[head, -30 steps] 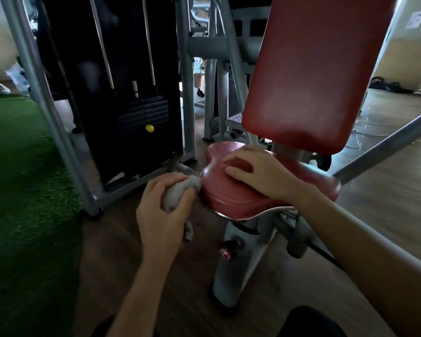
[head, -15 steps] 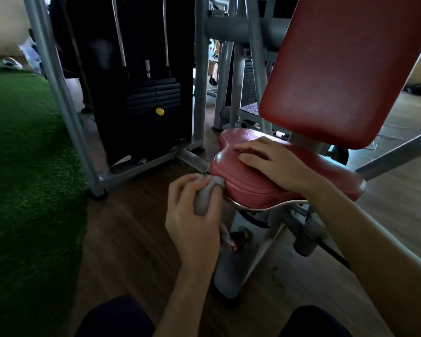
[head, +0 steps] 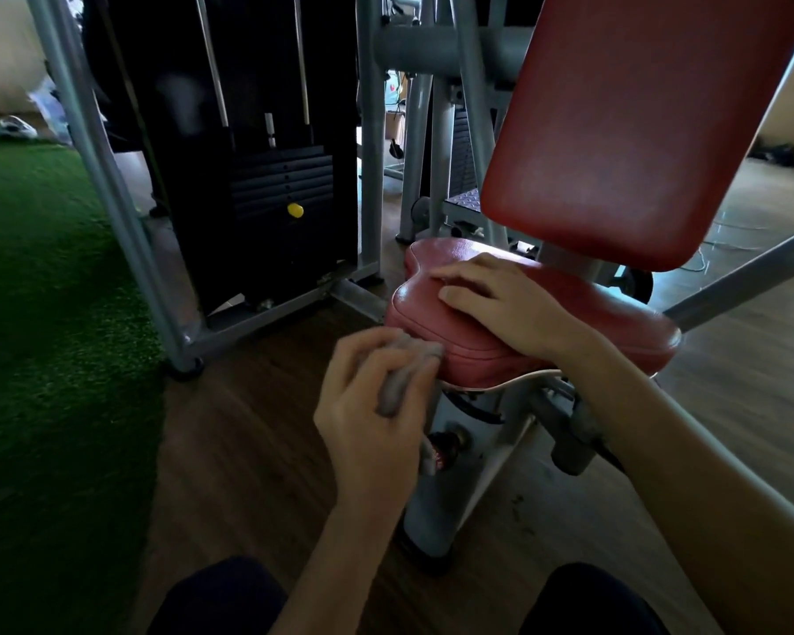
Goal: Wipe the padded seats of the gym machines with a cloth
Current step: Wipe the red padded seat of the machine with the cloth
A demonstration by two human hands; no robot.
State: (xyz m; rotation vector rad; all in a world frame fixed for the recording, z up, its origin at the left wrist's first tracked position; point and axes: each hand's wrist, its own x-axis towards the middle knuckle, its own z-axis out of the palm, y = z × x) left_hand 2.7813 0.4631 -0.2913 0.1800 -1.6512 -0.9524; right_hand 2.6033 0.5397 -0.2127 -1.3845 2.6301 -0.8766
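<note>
Dark wood gym floor (head: 248, 451), green turf (head: 42, 359) alongside. Left hand (head: 367, 419) gripping bunched grey cloth (head: 399, 382) against near edge of red padded vinyl seat (head: 624, 332); right hand (head: 500, 304) flat on top, fingers relaxed. Risk: tight wad skipping patches.

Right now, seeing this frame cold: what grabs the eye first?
The big red back pad fills the upper right, with the red seat below it at centre. On the seat the right hand rests flat, while the left hand grips a grey cloth at the seat's near-left edge. Further left, a yellow pin stands out on the dark weight stack.
</note>
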